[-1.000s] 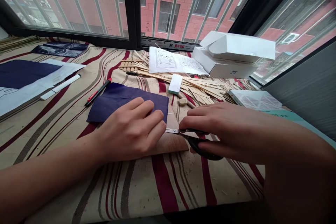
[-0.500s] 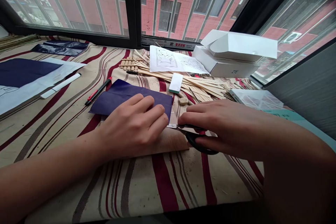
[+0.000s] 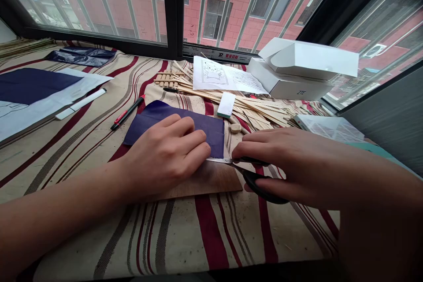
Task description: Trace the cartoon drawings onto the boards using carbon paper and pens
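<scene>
My left hand (image 3: 165,154) presses down on a sheet of dark blue carbon paper (image 3: 205,130), which lies on a thin brown wood veneer sheet (image 3: 205,183). My right hand (image 3: 291,169) grips black-handled scissors (image 3: 259,185). Their metal blades (image 3: 220,160) point left, lying along the lower edge of the blue paper just beside my left fingertips. Whether the blades are cutting the veneer or the paper is hidden by my fingers.
Thin wooden sticks (image 3: 254,108) lie beyond the hands, with a white eraser (image 3: 226,105) on them. A cartoon line drawing on paper (image 3: 224,76), a white ZTE box (image 3: 287,86), and a red-and-black pen (image 3: 127,112) lie nearby. Black window frames stand behind.
The scissors blades have moved farther left along the blue paper's lower edge. The whole view has also shifted slightly as my head moved.
</scene>
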Demonstrator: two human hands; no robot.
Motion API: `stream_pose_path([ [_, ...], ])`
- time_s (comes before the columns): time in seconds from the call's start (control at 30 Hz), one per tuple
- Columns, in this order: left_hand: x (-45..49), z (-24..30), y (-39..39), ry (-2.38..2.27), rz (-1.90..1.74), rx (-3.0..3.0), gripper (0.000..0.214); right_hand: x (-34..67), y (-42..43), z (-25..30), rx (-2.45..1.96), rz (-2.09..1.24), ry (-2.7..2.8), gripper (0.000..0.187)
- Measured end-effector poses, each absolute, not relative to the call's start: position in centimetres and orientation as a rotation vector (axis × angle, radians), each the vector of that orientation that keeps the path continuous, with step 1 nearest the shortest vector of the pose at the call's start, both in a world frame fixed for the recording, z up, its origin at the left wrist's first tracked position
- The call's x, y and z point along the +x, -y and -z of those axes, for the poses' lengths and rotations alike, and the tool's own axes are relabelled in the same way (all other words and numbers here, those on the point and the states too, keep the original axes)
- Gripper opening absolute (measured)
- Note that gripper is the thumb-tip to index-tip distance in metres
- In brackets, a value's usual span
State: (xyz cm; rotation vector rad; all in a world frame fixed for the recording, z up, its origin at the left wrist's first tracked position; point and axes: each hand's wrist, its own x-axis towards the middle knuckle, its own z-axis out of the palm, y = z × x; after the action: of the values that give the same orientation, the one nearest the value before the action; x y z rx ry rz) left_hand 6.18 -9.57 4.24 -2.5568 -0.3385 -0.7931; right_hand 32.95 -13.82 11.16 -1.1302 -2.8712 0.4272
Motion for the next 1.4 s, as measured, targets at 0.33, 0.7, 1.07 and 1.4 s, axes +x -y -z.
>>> stream_pose_path([
  [0.33,6.3,-3.8,9.6,0.327,0.796,-2.548,0.034,32.7,13.3,-10.9,-1.143,-0.508,2.935,0.016],
  [0.7,6.8,-4.3,10.0,0.305,0.771,-2.550,0.041,32.3,13.6,-11.4,-1.189,-0.607,2.947,0.012],
  [1.07,7.0,-4.4,10.2,0.290,0.706,-2.565,0.036,32.1,13.2,-10.8,-1.192,-0.551,2.996,0.015],
  [1.4,5.8,-4.6,9.4,0.366,0.674,-2.593,0.026,33.9,13.2,-11.2,-1.127,-0.631,2.913,0.019],
])
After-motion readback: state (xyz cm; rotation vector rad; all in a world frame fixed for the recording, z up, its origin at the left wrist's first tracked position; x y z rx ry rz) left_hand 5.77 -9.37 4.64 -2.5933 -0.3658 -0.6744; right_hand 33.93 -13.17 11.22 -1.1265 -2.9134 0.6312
